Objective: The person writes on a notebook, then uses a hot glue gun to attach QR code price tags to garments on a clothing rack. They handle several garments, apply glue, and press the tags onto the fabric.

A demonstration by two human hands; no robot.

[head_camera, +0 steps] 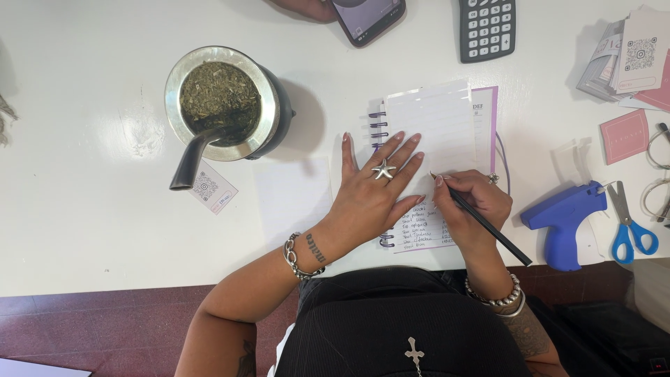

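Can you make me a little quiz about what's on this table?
1. True or false: the right hand holds a black pencil.
2. What does the left hand press flat? A) calculator B) spiral notebook C) scissors
3. What colour is the tagging gun?

Key: 1 true; 2 B; 3 blue.
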